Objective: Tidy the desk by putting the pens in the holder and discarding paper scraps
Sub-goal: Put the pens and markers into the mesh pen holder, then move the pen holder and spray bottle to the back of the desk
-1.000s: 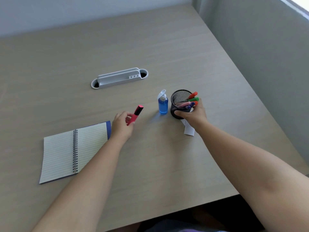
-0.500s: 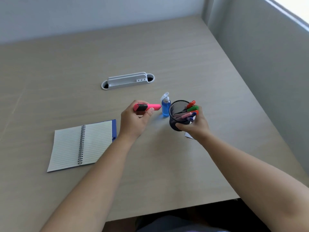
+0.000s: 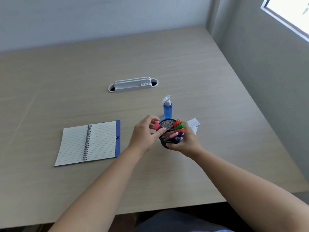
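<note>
Your pink marker [image 3: 157, 126] sits at the rim of the pen holder [image 3: 164, 143].
Your left hand [image 3: 145, 135] pinches that marker at the holder's 9 o'clock side; your right hand [image 3: 184, 142] is wrapped around the holder. Paper scraps [image 3: 194, 124] lie on the desk [image 3: 184, 67] at its 2 o'clock, the spray bottle [image 3: 167, 109] at 12.

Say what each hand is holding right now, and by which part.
Left hand: the pink highlighter, pinched near its upper end over the pen holder. Right hand: the pen holder, gripped around its lower wall.
</note>
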### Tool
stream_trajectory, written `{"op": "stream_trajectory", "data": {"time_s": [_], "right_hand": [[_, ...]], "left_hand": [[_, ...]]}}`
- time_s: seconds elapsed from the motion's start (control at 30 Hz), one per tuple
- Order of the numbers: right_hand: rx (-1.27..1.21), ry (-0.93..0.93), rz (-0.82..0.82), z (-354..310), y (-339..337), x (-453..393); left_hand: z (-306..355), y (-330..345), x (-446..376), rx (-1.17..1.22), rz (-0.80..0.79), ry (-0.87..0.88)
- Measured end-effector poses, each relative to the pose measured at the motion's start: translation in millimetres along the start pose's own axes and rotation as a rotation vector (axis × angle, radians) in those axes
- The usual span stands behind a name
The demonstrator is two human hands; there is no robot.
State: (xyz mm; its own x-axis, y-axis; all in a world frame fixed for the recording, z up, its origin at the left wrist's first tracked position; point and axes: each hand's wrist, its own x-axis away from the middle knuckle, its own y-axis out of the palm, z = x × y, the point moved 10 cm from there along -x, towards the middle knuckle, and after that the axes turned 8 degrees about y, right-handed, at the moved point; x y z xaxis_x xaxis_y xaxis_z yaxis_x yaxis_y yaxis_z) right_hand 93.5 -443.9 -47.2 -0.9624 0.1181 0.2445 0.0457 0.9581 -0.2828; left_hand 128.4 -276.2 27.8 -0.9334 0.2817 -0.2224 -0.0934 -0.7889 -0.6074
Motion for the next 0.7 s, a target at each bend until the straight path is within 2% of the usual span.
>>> {"op": "stream_trajectory", "data": {"time_s": [0.07,0.17,0.3,0.53,0.7], "right_hand": [[-0.002,0.003,-0.022,-3.2,4.4,0.3],[0.013,0.007,-0.047,-10.5,13.5,-2.2],[0.046,0.027,-0.104,-22.9,31.0,-9.4],[0.058,0.087,-0.256,-45.7,84.6,-32.2],[0.09,0.13,-0.299,-63.2,115.8,-63.6]], "left_hand": [[-12.3,-3.1,5.3,0.09,0.0,-0.079],[-35.0,1.3,18.8,0.382,-0.046,-0.265],[-53.7,-10.7,27.3,0.533,-0.041,-0.373],[-102.1,-41.8,27.3,0.459,-0.025,-0.485],[-138.2,-76.0,6.4,0.375,-0.013,-0.491]]}}
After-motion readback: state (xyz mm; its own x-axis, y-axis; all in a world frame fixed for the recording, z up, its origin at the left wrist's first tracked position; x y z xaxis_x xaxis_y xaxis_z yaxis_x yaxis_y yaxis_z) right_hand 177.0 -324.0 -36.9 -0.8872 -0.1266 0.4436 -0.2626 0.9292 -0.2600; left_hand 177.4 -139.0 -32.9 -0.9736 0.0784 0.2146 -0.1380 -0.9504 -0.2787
